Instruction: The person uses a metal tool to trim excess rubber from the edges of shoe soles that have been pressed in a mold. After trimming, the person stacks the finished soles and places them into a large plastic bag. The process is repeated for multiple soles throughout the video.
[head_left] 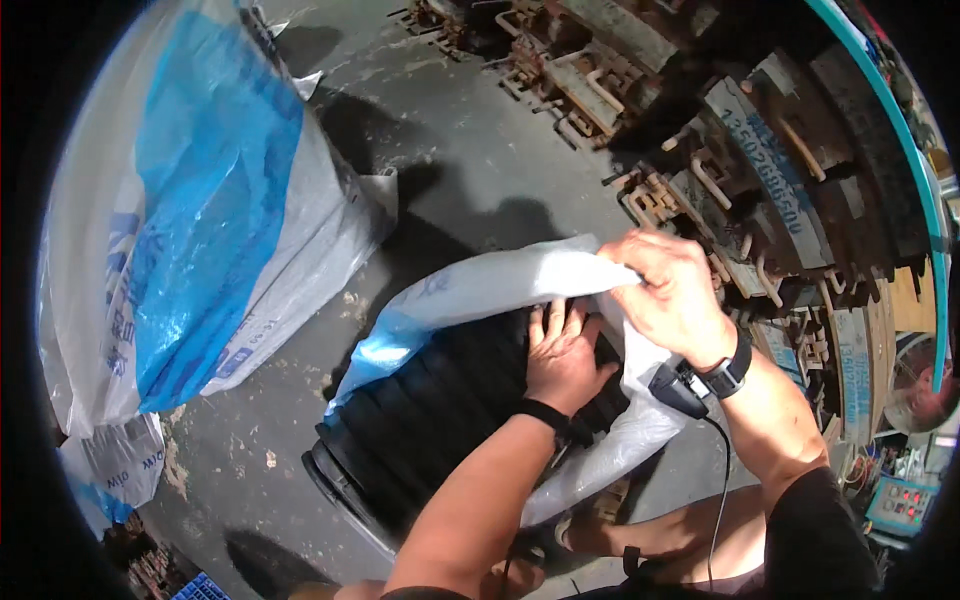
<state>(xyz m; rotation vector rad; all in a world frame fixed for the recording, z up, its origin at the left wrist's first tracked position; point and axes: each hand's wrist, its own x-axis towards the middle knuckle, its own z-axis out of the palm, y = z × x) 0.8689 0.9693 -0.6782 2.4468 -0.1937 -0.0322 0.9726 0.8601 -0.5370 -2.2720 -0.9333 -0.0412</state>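
1. Two bare hands are busy at one white plastic bag [490, 280], whose mouth bends around the far and right-hand sides of a black ribbed stack [430, 420] near the middle of the view.
2. The left hand [565, 360] lies on the right end of the stack, back upward and fingers spread — its grip is slack and wide, pressed against the black surface and closed around nothing visible.
3. The right hand [675, 290] has its grip drawn tight, thumb and fingers pinching the bag's rim just beyond and to the right of the left hand.
4. A black band [553, 417] circles the left wrist; a black watch [728, 372] sits on the right one, with a small black device [678, 390] beside it and a thin cable [721, 500] hanging below.
5. At the left, a larger white-and-blue sack [215, 200] stands on the grey floor [265, 480], well apart from the stack.
6. Toward the upper right, rusty metal parts [585, 95] lie in rows — a teal edge [905, 130] curves past them.
7. A control box [900, 505] with red lights shows at the lower right.
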